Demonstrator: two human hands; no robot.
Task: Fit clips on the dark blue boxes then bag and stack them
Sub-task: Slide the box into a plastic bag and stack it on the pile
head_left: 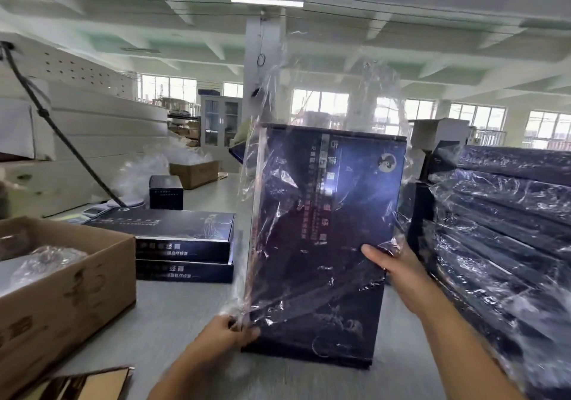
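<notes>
My left hand pinches the loose bag film at the box's lower left corner, fingers curled on the plastic; my right hand grips the right edge higher up, thumb pressed flat on the front face through the film. Between them the dark blue box stands upright on the grey table, sleeved in the clear bag with its mouth flaring open at twelve o'clock. I judge the box stiff and fairly light, a flat carton that takes edge grips well, but the film looks slick and crinkly, so I would hold by the box edges rather than by plastic alone. At three o'clock, just beside my right hand, rises the stack of bagged boxes; room there is tight. At nine o'clock lie two unbagged boxes, and beyond them a cardboard carton, leaving a bare strip of table between.
</notes>
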